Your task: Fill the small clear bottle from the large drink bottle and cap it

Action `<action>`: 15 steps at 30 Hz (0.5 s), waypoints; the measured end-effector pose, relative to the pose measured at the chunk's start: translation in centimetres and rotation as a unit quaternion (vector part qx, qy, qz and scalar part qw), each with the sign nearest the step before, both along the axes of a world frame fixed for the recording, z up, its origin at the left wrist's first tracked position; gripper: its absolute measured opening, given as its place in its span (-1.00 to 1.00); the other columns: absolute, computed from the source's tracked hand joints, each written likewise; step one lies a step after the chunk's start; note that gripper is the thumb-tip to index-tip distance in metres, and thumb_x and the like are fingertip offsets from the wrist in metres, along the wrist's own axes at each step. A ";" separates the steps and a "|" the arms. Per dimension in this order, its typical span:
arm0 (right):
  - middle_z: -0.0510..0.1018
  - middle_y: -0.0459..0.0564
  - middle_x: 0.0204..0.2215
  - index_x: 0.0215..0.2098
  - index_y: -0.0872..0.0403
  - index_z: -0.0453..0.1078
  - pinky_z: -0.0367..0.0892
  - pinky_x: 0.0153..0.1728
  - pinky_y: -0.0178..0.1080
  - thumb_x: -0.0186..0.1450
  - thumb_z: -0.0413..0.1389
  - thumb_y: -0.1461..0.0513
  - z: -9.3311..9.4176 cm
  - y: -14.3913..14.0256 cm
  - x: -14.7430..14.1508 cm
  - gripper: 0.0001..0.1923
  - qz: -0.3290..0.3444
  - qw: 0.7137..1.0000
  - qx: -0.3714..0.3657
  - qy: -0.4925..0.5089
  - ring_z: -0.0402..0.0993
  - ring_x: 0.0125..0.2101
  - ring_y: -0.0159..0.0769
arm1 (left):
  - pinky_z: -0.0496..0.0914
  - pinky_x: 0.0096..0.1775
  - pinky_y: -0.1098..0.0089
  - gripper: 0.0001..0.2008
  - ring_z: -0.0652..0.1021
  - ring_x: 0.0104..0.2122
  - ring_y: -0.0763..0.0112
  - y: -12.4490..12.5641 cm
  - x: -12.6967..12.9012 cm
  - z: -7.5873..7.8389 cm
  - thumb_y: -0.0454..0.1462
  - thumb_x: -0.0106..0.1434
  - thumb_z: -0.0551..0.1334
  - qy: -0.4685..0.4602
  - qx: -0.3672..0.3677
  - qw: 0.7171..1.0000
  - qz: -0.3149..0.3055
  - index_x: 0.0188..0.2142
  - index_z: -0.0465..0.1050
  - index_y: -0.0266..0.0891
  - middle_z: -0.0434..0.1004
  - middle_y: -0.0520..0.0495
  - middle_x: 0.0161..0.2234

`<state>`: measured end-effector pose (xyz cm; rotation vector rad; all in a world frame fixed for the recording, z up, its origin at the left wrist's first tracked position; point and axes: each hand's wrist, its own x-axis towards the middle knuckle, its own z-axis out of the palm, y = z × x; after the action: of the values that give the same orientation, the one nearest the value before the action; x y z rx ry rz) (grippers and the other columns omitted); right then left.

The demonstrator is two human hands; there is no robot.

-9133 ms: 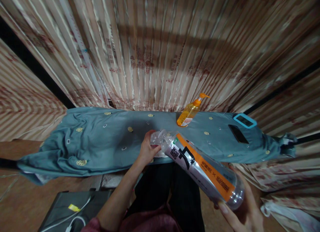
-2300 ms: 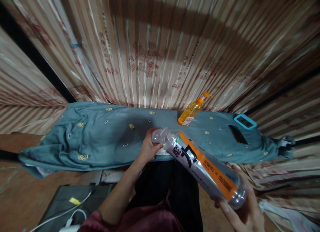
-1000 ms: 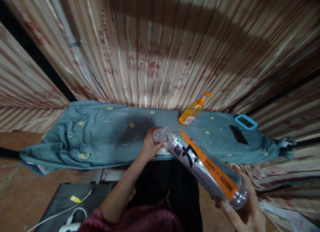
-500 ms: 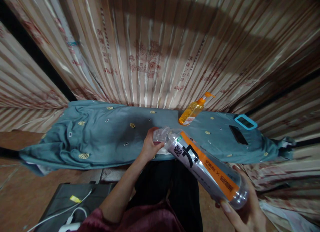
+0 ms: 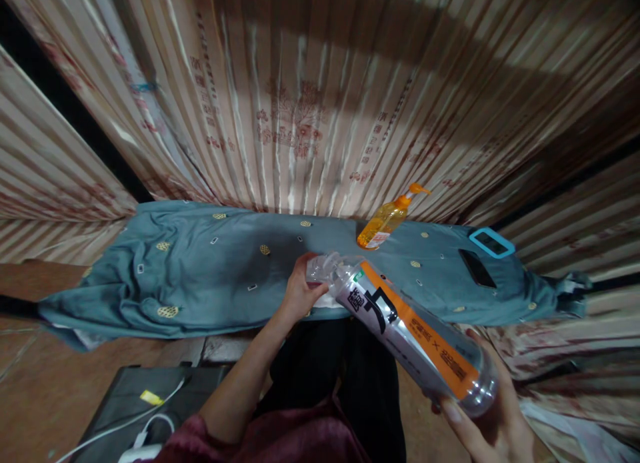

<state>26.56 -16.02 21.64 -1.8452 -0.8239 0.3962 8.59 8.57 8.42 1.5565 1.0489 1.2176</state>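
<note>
Head view: a seated person holds a large clear plastic bottle [image 5: 407, 330] slantwise over the lap, its neck raised toward the table and its base lowered toward the body. The right hand [image 5: 487, 426] is cupped under the base, fingers wrapped up around the bottom edge, gripping it. The left hand [image 5: 300, 291] is closed around the neck end, fingers curled over the crinkled clear top; whether a cap sits there cannot be told. The bottle carries a grey label with an orange band and black characters running along its length between the two hands.

Just beyond the left hand lies a blue-green cloth [image 5: 200, 276] with small yellow motifs, spread over the table. Beyond the bottle's neck and a little to the right, an orange pump bottle [image 5: 385, 222] stands on the cloth, well apart from both hands. Farther right, beyond the right hand, a dark phone [image 5: 477, 268] lies flat beside a blue-framed device [image 5: 491, 242]. Striped curtains [image 5: 320, 96] hang behind the table. Below the left forearm, a dark case [image 5: 125, 403] with a white cable [image 5: 150, 423] on it rests on the floor.
</note>
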 end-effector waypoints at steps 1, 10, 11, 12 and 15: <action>0.30 0.18 0.47 0.55 -0.08 0.16 0.34 0.36 0.24 0.16 0.39 -0.26 0.0 0.0 0.1 0.13 0.002 1.000 0.000 -0.003 0.32 0.39 0.33 | 0.57 0.14 0.02 -0.31 0.67 0.08 0.00 0.0 0.0 0.0 -0.34 0.03 0.50 0.000 -0.001 1.000 -0.001 0.16 0.39 -0.21 0.62 -0.22 0.09; 0.32 0.19 0.46 0.55 -0.06 0.16 0.48 0.26 0.16 0.19 0.38 -0.23 0.0 -0.1 -0.1 0.11 0.005 1.000 0.005 -0.008 0.39 0.35 0.29 | 0.57 0.14 0.05 -0.29 0.66 0.08 0.03 -0.1 -0.1 0.2 -0.36 0.00 0.50 0.001 -0.011 1.000 0.000 0.16 0.39 -0.18 0.63 -0.19 0.09; 0.32 0.19 0.46 0.55 -0.06 0.17 0.43 0.31 0.20 0.18 0.39 -0.23 0.0 -0.1 -0.1 0.11 0.003 1.000 0.005 -0.009 0.36 0.37 0.31 | 0.57 0.14 0.05 -0.29 0.66 0.08 0.03 0.0 -0.1 0.2 -0.36 0.00 0.50 0.000 -0.010 1.000 -0.001 0.17 0.39 -0.18 0.63 -0.19 0.09; 0.32 0.19 0.46 0.54 -0.05 0.18 0.38 0.35 0.24 0.18 0.39 -0.23 0.1 0.0 -0.2 0.11 0.002 1.000 0.004 -0.012 0.32 0.40 0.33 | 0.57 0.14 0.05 -0.28 0.66 0.08 0.03 0.0 -0.1 0.2 -0.36 0.00 0.49 -0.001 -0.009 1.000 0.000 0.17 0.39 -0.19 0.63 -0.19 0.09; 0.30 0.19 0.48 0.54 -0.05 0.19 0.33 0.37 0.29 0.18 0.38 -0.25 0.1 0.0 -0.2 0.10 0.001 1.000 0.001 -0.018 0.22 0.45 0.37 | 0.57 0.15 0.06 -0.28 0.66 0.09 0.03 0.0 0.0 0.1 -0.36 0.00 0.50 -0.006 -0.008 1.000 0.001 0.17 0.39 -0.18 0.62 -0.20 0.10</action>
<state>26.40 -16.04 21.78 -1.8530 -0.8506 0.3651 8.54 8.52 8.56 1.5354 1.0511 1.2158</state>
